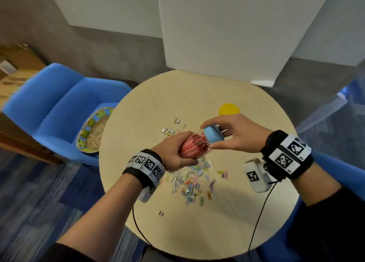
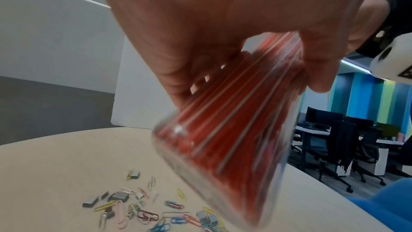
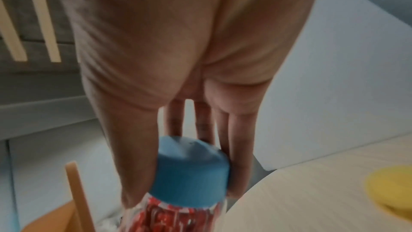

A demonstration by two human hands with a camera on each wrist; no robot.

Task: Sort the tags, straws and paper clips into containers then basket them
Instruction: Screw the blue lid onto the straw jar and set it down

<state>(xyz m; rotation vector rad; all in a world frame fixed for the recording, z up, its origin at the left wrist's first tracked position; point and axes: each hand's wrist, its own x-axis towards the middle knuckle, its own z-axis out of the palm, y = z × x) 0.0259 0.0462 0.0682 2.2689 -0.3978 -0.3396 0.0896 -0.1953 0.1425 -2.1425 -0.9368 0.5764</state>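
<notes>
A clear jar packed with red straws is held tilted above the round table. My left hand grips the jar's body. My right hand holds the blue lid on the jar's mouth, thumb and fingers around the lid. Below the jar, coloured paper clips and small grey tags lie scattered on the table; the left wrist view shows paper clips and tags too.
A yellow lid lies on the table beyond my right hand. A woven basket sits on the blue chair left of the table. White boards stand behind the table's far edge. Cables hang from both wrists.
</notes>
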